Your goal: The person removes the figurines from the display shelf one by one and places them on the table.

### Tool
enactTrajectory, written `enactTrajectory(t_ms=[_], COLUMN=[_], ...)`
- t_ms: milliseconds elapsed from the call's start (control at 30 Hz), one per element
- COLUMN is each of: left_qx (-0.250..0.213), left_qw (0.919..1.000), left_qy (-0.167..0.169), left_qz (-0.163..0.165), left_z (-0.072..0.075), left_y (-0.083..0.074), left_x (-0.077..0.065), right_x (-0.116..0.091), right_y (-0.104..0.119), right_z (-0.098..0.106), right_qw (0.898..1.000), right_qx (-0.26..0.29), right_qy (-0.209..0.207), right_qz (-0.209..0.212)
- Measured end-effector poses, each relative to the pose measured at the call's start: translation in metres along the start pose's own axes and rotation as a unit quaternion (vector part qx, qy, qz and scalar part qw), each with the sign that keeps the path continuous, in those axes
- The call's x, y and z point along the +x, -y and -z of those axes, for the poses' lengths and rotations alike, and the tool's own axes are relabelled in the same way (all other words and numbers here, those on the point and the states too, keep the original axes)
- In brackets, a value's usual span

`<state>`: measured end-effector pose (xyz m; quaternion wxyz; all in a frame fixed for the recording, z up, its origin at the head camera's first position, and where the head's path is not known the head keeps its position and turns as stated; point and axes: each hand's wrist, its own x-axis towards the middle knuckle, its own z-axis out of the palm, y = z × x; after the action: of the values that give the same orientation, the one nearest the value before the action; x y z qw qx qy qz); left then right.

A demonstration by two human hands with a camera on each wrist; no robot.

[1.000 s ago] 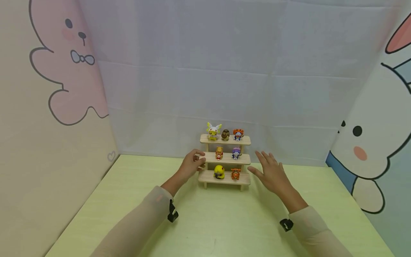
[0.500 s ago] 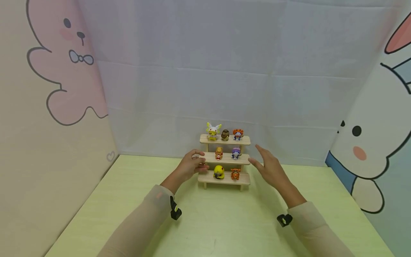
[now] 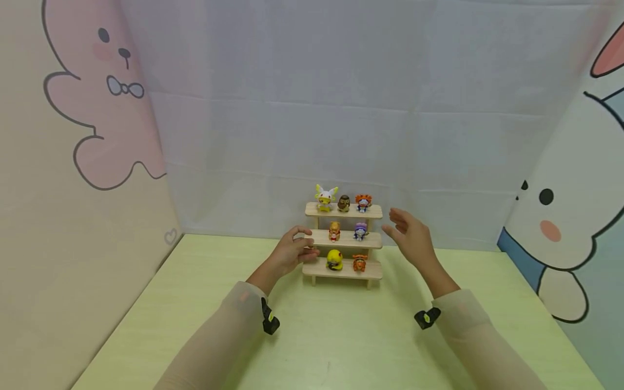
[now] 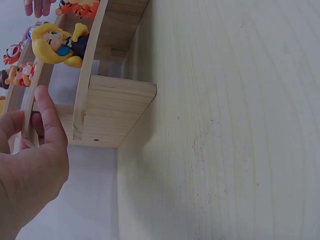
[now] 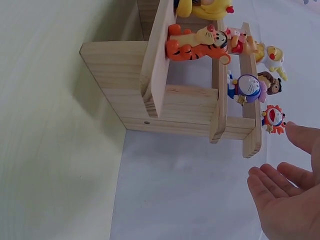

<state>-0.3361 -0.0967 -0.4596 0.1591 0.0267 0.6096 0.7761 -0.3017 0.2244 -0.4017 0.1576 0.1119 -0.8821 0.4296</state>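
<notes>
A three-tier wooden display shelf (image 3: 347, 239) stands near the back wall, holding several small figurines. My left hand (image 3: 287, 254) grips the left end of the middle board, its fingers curled about the edge in the left wrist view. My right hand (image 3: 414, 238) hovers beside the upper right end, fingers extended and apart from the wood. On top sit a white-and-yellow eared figurine (image 3: 324, 200), an owl (image 3: 343, 203) and an orange-maned figurine (image 3: 363, 203). A bear (image 3: 334, 232) and a purple-hooded figurine (image 3: 361, 232) occupy the middle. Below are a yellow-haired figurine (image 4: 50, 45) and a tiger (image 5: 195, 45).
The pale table (image 3: 322, 336) extends in front and to both sides of the shelf. A white cloth wall (image 3: 292, 135) rises close behind. Side panels with a pink cartoon animal (image 3: 112, 119) and a white one (image 3: 560, 216) border the table.
My right hand has risen from beside the middle board to about the top board's height, its fingers drawing together. The left hand stays at the middle board. The figurines keep their places.
</notes>
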Motion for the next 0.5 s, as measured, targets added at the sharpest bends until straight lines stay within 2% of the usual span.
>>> enactTrajectory(t_ms=[167, 333, 500], left_qx=[-0.005, -0.005, -0.003], left_qw=[1.0, 1.0, 0.9999], left_qy=[0.0, -0.002, -0.005], left_qz=[0.001, 0.007, 0.011], left_z=[-0.001, -0.003, -0.002], left_y=[-0.001, -0.002, -0.001], left_x=[-0.001, -0.003, -0.002], right_x=[0.01, 0.022, 0.034], right_y=[0.004, 0.008, 0.009], right_z=[-0.004, -0.006, -0.008], right_qw=[0.999, 0.998, 0.996], right_qx=[0.024, 0.053, 0.083], right_qy=[-0.002, -0.005, 0.011], right_qz=[-0.024, -0.03, -0.034])
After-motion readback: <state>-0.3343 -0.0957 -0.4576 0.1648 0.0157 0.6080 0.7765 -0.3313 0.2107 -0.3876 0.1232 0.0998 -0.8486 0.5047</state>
